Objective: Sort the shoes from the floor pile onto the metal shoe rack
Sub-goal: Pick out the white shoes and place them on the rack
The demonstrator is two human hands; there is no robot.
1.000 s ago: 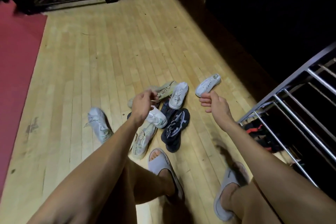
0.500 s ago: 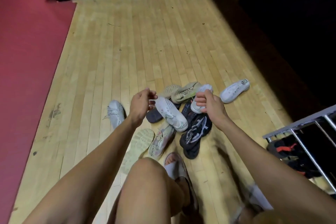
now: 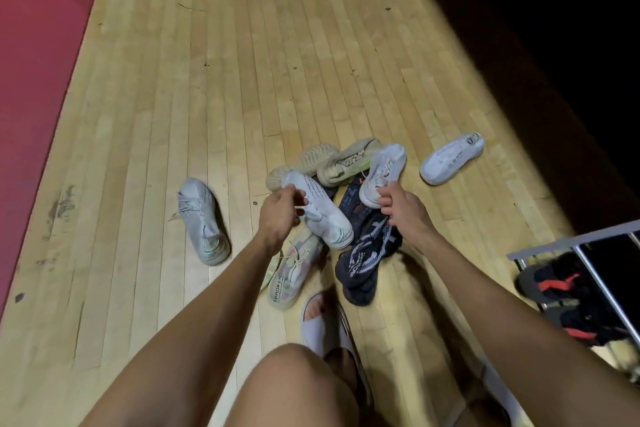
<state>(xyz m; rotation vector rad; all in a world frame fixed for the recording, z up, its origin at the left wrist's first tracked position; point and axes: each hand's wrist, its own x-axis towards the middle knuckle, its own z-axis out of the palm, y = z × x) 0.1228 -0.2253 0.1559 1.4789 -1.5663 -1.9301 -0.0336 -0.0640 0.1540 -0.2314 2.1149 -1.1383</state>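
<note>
On the pale plank floor (image 3: 242, 62), left hand (image 3: 278, 213) fingers clamped on a white green-trimmed knit sneaker (image 3: 320, 208), right hand (image 3: 401, 206) fingers pinching a white lace-up sneaker (image 3: 384, 168), both atop the shoe pile, grey metal rack (image 3: 571, 239) at the right edge

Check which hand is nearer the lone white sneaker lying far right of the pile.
Right. The right hand is at the pile's right side, gripping a white shoe, with the lone white sneaker beyond it. The left hand is farther, across the pile.
</note>
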